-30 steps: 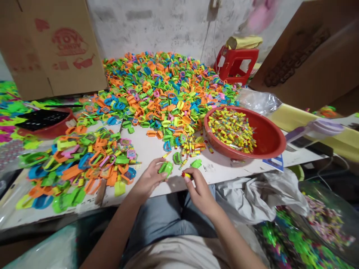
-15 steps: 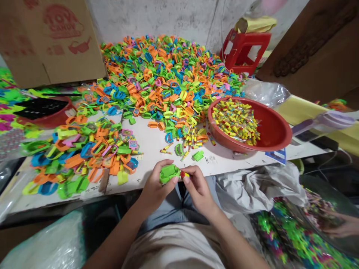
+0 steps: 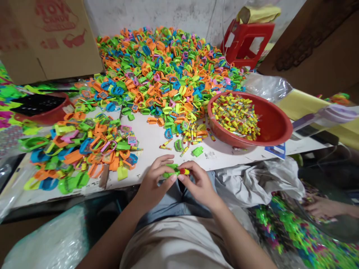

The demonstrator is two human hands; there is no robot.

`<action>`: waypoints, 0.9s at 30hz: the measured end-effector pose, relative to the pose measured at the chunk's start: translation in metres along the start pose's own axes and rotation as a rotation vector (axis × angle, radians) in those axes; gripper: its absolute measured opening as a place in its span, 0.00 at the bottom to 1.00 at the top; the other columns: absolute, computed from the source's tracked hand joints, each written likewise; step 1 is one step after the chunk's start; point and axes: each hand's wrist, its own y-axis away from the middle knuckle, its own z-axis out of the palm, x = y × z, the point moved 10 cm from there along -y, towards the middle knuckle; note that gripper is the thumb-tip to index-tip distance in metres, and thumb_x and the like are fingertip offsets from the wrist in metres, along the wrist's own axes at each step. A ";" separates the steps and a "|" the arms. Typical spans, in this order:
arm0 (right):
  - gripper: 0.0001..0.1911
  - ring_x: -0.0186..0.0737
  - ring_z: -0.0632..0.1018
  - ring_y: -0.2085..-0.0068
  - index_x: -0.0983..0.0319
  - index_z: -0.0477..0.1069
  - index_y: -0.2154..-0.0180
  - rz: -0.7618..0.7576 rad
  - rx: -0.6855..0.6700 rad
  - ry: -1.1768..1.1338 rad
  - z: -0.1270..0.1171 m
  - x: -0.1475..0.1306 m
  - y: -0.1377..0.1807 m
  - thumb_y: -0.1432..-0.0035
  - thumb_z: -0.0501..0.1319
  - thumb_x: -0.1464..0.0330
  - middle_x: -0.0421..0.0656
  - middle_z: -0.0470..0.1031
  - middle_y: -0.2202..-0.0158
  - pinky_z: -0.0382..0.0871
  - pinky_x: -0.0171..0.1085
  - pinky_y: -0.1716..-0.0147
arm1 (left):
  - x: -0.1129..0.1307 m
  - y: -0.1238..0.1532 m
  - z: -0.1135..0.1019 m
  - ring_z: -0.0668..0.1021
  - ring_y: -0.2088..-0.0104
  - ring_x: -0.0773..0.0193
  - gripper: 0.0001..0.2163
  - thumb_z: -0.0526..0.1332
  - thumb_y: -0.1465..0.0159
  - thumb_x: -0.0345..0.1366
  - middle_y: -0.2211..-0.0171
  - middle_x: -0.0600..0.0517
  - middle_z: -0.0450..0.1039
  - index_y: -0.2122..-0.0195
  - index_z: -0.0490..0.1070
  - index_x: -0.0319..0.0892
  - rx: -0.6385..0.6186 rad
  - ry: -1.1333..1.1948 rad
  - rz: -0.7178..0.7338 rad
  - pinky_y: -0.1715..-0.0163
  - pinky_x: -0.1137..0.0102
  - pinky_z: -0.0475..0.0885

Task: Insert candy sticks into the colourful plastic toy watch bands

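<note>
My left hand (image 3: 153,184) is closed around a green plastic toy watch (image 3: 168,174), part of it hidden by the fingers. In my right hand (image 3: 199,185), a small yellow tube with a red end (image 3: 184,171) is pinched against the watch's right side. Both hands are over my lap at the table's front edge. Just beyond them lie a loose green toy watch (image 3: 198,151) and several yellow tubes (image 3: 193,135). A red basin (image 3: 276,125) at the right holds many more such tubes.
A big heap of coloured toy watches (image 3: 168,71) spreads along the wall, and a smaller pile (image 3: 92,149) is at the left. A cardboard box (image 3: 53,41) and a red stool (image 3: 246,45) stand behind. Another person's hand (image 3: 322,207) is in a bowl at lower right.
My left hand has turned the green toy watch, and its fingers now cover more of it. My right hand keeps the tube at the watch. The other person's hand has moved left in the bowl.
</note>
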 end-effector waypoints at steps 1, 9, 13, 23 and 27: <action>0.08 0.35 0.73 0.66 0.59 0.68 0.61 0.011 -0.008 -0.002 0.001 0.002 0.000 0.40 0.60 0.62 0.42 0.73 0.65 0.66 0.34 0.67 | -0.002 0.000 -0.001 0.67 0.43 0.59 0.04 0.59 0.36 0.35 0.44 0.46 0.60 0.66 0.72 0.42 0.010 0.019 -0.002 0.43 0.65 0.61; 0.12 0.34 0.67 0.70 0.58 0.65 0.61 0.079 -0.085 -0.119 0.014 0.010 0.003 0.40 0.59 0.58 0.38 0.67 0.69 0.61 0.33 0.71 | -0.019 0.004 0.005 0.68 0.47 0.58 0.07 0.59 0.37 0.37 0.53 0.48 0.63 0.70 0.70 0.42 0.039 0.216 -0.095 0.49 0.67 0.63; 0.12 0.34 0.65 0.70 0.59 0.64 0.64 0.095 -0.096 -0.179 0.018 0.011 0.005 0.40 0.59 0.57 0.38 0.65 0.70 0.60 0.33 0.70 | -0.027 0.009 0.008 0.66 0.45 0.57 0.09 0.60 0.37 0.38 0.54 0.48 0.63 0.72 0.69 0.41 0.068 0.341 -0.137 0.48 0.67 0.62; 0.15 0.32 0.62 0.73 0.59 0.63 0.67 0.110 -0.270 -0.249 0.025 0.002 0.003 0.41 0.59 0.54 0.36 0.60 0.73 0.57 0.33 0.72 | -0.031 0.019 0.014 0.62 0.38 0.52 0.13 0.62 0.39 0.44 0.44 0.46 0.64 0.75 0.68 0.41 -0.006 0.521 -0.220 0.45 0.63 0.60; 0.16 0.32 0.64 0.72 0.60 0.63 0.69 0.074 -0.243 -0.203 0.026 -0.006 0.005 0.39 0.57 0.55 0.37 0.62 0.74 0.59 0.33 0.71 | -0.027 0.022 0.015 0.60 0.36 0.47 0.14 0.63 0.40 0.45 0.40 0.45 0.64 0.75 0.67 0.41 -0.020 0.636 -0.263 0.40 0.54 0.55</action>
